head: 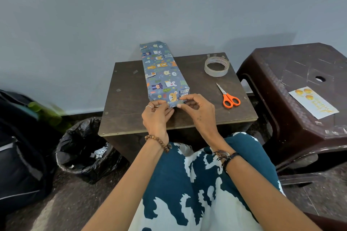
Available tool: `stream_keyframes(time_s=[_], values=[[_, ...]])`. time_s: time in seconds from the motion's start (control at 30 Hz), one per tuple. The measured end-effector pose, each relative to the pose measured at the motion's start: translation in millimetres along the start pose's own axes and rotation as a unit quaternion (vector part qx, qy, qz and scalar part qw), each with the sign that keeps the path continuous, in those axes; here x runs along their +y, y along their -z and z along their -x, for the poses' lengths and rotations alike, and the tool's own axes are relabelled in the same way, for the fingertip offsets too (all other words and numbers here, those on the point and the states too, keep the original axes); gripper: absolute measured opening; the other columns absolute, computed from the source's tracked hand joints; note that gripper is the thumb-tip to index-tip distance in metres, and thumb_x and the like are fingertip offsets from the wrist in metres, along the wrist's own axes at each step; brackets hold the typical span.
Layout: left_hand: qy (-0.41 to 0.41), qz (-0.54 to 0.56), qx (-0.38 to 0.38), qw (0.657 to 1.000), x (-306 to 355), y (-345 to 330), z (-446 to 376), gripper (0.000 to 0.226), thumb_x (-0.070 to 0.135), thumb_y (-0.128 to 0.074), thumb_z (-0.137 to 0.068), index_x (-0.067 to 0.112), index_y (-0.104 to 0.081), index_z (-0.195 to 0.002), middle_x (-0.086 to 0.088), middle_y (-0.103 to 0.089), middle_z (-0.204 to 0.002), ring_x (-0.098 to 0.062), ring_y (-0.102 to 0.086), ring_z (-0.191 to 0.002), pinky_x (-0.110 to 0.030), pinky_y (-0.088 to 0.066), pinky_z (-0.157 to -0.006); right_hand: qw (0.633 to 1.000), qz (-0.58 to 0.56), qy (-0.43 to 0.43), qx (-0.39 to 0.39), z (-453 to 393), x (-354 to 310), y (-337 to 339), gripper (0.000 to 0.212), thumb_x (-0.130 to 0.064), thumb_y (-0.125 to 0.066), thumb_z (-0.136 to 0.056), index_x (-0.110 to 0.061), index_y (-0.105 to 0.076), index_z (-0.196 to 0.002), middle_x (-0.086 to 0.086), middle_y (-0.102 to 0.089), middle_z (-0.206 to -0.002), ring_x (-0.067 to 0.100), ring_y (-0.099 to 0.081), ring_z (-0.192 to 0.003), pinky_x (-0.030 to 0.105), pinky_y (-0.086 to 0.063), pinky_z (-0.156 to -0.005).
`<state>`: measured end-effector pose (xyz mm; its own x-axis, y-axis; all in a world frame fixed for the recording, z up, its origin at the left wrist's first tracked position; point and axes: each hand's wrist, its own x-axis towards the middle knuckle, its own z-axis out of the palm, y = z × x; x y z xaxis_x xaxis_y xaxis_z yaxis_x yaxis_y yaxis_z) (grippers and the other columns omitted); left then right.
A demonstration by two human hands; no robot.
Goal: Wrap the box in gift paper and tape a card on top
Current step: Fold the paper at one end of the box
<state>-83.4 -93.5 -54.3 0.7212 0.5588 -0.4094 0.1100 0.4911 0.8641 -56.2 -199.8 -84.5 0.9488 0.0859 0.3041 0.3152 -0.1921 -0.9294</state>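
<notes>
Against a grey-blue wall, a small dark table (131, 103) is carrying a long box wrapped in animal-print gift paper (163, 73) at frame centre. Both hands are pinching the paper at its near end: the left hand (156, 116) and right hand (197, 108) are curling fingers onto the fold. Right of it are lying a tape roll (216, 67) and orange scissors (228, 96). At far right, a card (313, 102) is resting on a brown plastic stool (293, 73).

Both arms reaching forward, wrists close together. Left hand (156, 113) lying palm down, fingers bending, tips pinching paper edge at near end of wrapped box (164, 75). Right hand (197, 108) arching just beside it, thumb and first finger pinching same paper end, other fingers curling above. Two grips almost touching.
</notes>
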Motion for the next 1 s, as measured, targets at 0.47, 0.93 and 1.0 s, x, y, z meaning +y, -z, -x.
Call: stream_keyframes(time_s=[0.47, 0.93, 1.0], values=[[0.005, 0.007, -0.099, 0.995, 6, 12, 1, 0.011, 0.005, -0.062, -0.086, 0.009, -0.062, -0.096, -0.013, -0.068, -0.1, -0.019, -0.068, -0.09, -0.025, -0.057, -0.078, 0.988, 0.096, 0.123, 0.017, -13, 19, 2, 0.013, -0.004, -0.067, -0.081, -0.004, -0.072, -0.093, -0.001, -0.059, -0.087, -0.011, -0.053, -0.084, 0.005, -0.041, -0.077], [-0.075, -0.07, -0.032, 0.994, -1, 4, -4, 0.005, 0.008, -0.065, -0.085, 0.006, -0.061, -0.084, -0.009, -0.068, -0.084, -0.018, -0.07, -0.083, -0.024, -0.058, -0.074, 0.999, -0.021, 0.033, -0.011, -10, 8, 3, 0.011, -0.01, -0.065, -0.085, -0.014, -0.072, -0.093, 0.005, -0.06, -0.09, 0.003, -0.057, -0.085, 0.015, -0.045, -0.076], [-0.083, -0.073, -0.018, 0.994, -2, 2, -3, 0.006, 0.008, -0.065, -0.085, 0.009, -0.06, -0.081, -0.01, -0.068, -0.083, -0.017, -0.07, -0.08, -0.025, -0.058, -0.074, 0.999, -0.039, 0.023, -0.011, -8, 5, 1, 0.014, -0.013, -0.064, -0.087, -0.026, -0.068, -0.086, 0.007, -0.058, -0.09, 0.007, -0.056, -0.085, 0.02, -0.045, -0.076]])
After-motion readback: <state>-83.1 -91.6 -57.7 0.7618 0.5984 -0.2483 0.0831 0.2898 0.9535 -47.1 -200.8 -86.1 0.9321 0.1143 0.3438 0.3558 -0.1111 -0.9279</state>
